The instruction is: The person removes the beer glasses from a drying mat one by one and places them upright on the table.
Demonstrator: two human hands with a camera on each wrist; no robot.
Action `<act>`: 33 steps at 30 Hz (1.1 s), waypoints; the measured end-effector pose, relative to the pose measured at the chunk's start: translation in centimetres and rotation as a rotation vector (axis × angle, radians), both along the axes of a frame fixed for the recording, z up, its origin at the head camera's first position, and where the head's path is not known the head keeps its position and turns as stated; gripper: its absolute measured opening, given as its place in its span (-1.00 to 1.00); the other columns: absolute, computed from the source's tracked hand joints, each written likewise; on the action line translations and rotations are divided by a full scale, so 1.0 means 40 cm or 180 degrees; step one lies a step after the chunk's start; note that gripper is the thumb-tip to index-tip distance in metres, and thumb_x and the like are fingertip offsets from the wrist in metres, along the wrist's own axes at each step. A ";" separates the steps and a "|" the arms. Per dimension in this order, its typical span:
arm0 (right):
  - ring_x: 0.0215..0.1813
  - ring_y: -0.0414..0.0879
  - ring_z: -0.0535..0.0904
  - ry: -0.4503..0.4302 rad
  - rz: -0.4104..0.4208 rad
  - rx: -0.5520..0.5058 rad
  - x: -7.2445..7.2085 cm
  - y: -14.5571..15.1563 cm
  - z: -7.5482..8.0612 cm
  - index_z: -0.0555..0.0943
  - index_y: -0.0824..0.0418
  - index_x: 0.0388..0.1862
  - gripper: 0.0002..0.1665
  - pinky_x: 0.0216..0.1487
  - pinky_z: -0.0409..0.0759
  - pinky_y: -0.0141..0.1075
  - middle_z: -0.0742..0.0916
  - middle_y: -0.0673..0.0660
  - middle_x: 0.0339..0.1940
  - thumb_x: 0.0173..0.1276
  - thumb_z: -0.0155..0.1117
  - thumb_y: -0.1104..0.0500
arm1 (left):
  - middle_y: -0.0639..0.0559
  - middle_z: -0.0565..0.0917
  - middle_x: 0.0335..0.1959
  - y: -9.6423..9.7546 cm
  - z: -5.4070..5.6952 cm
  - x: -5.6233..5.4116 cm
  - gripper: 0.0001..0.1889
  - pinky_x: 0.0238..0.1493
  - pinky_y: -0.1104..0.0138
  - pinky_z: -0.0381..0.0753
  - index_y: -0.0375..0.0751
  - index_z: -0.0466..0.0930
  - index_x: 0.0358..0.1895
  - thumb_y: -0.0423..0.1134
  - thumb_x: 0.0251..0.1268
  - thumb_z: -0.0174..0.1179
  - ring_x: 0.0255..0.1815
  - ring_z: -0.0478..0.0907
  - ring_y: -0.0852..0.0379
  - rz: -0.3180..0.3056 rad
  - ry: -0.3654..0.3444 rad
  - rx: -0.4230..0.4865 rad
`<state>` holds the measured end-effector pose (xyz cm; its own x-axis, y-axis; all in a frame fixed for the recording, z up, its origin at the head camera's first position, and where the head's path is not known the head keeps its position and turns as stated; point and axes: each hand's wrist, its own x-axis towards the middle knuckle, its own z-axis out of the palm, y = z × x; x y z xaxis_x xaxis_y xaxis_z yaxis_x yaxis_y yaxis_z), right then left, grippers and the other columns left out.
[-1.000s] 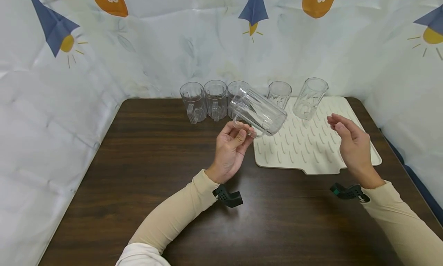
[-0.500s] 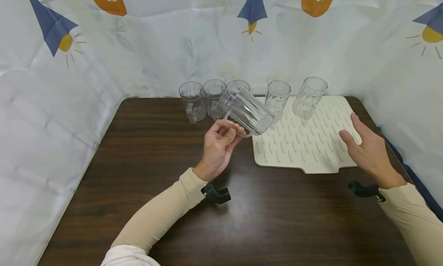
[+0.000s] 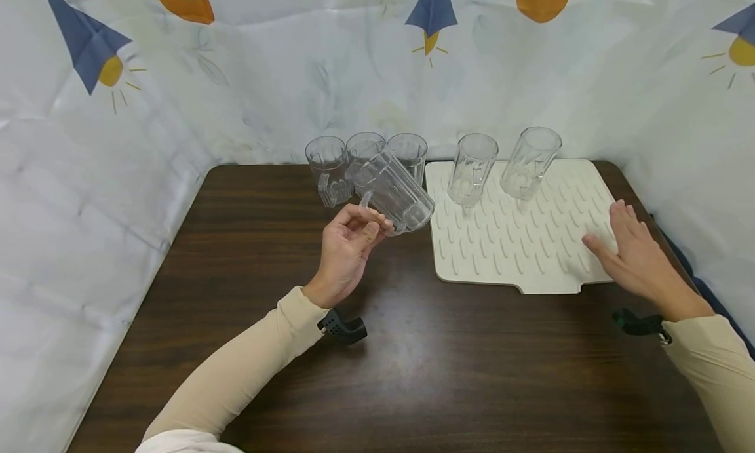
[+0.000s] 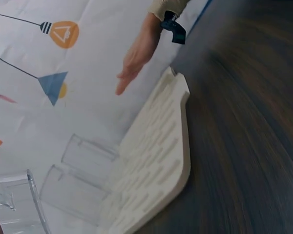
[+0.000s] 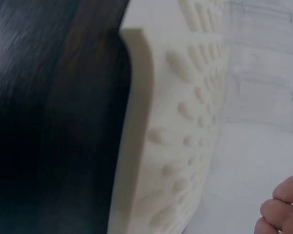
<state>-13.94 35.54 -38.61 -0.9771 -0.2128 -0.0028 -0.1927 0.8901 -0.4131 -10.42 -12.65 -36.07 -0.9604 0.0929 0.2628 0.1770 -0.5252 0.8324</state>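
My left hand (image 3: pixel 348 250) holds a clear mug (image 3: pixel 396 194) by its handle, tilted in the air with its base toward the lower right. In the left wrist view part of that mug (image 4: pixel 22 202) shows at the lower left. My right hand (image 3: pixel 645 263), fingers extended and thumb spread, hovers at the right side of a cream ridged drying mat (image 3: pixel 519 256) and holds nothing. Two clear mugs, a left one (image 3: pixel 472 168) and a right one (image 3: pixel 532 161), stand on the mat's back part. In the right wrist view, curled fingertips (image 5: pixel 283 209) of my right hand show at the lower right.
Three more clear mugs stand in a row at the table's back edge: a left one (image 3: pixel 327 168), a middle one (image 3: pixel 367 145) partly behind the held mug, and a right one (image 3: pixel 409 153). The dark wood table (image 3: pixel 460 368) meets a white printed curtain (image 3: pixel 265 79) behind.
My left hand has moved left with the tilted mug, off the mat's side and in front of the standing row. My right hand has drawn back to the right and its fingers have spread.
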 end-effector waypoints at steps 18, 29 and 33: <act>0.65 0.55 -0.45 -0.0494 -0.0138 0.0486 -0.009 0.104 -0.050 -0.37 0.62 0.57 0.15 0.57 -0.43 0.54 -0.30 0.68 0.57 0.67 -0.17 -0.27 | 0.16 0.68 -0.20 -0.094 -0.024 0.022 -0.79 0.04 0.47 0.76 -0.19 0.55 -0.18 -0.61 0.41 0.16 -0.14 0.71 0.28 0.0617 0.0096 -0.1255; 0.62 0.60 -0.48 -0.0780 -0.0103 0.0605 -0.012 0.135 -0.080 -0.45 0.59 0.57 0.19 0.47 -0.36 0.63 -0.34 0.72 0.53 0.66 -0.17 -0.30 | 0.20 0.68 -0.22 -0.166 -0.057 0.023 -0.88 0.01 0.49 0.76 -0.48 0.47 -0.19 -0.67 0.34 0.17 -0.17 0.71 0.30 0.0845 0.0190 -0.1640; 0.61 0.59 -0.50 -0.0852 -0.0083 0.0640 -0.015 0.140 -0.085 -0.47 0.58 0.57 0.21 0.46 -0.37 0.63 -0.37 0.70 0.52 0.66 -0.18 -0.33 | 0.20 0.68 -0.22 -0.191 -0.067 0.023 -0.89 0.01 0.50 0.76 -0.50 0.46 -0.19 -0.66 0.34 0.18 -0.17 0.71 0.30 0.0957 0.0179 -0.1742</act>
<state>-14.54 41.15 -41.99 -0.9411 -0.1568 -0.2995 -0.0770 0.9621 -0.2616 -9.52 -20.28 -38.77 -0.9515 -0.0436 0.3046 0.3022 0.0542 0.9517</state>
